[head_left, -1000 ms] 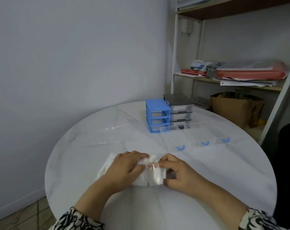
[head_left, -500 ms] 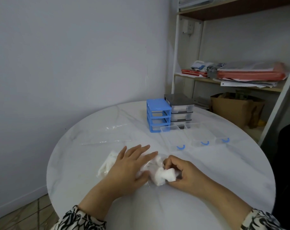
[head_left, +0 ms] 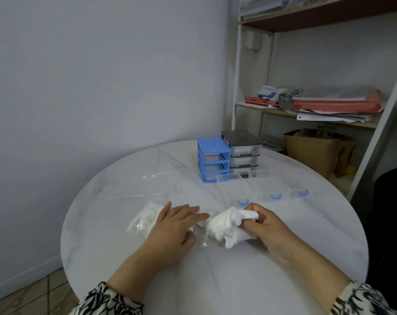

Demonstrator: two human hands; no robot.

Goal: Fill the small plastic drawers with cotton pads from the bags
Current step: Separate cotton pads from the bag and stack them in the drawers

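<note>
Cotton pads (head_left: pixel 229 226) pinched in right hand (head_left: pixel 269 230) grip; left hand (head_left: pixel 172 228) flat, fingers straight, pressing bag (head_left: pixel 145 220).

On the desk (head_left: pixel 215 280) before me, my left hand (head_left: pixel 173 226) lies flat on a bag of cotton pads (head_left: pixel 145 220). Just right of it, my right hand (head_left: pixel 269 226) holds a bunch of pads (head_left: pixel 229 226) at the bag's open end. Behind my hands, three pulled-out drawers (head_left: pixel 263 187) lie in a row. Behind those, two drawer frames (head_left: pixel 213 162) stand side by side, touching. An emptied bag (head_left: pixel 147 185) lies left of the drawers. A shelf unit (head_left: pixel 306 114) stands behind the desk, to the right.
</note>
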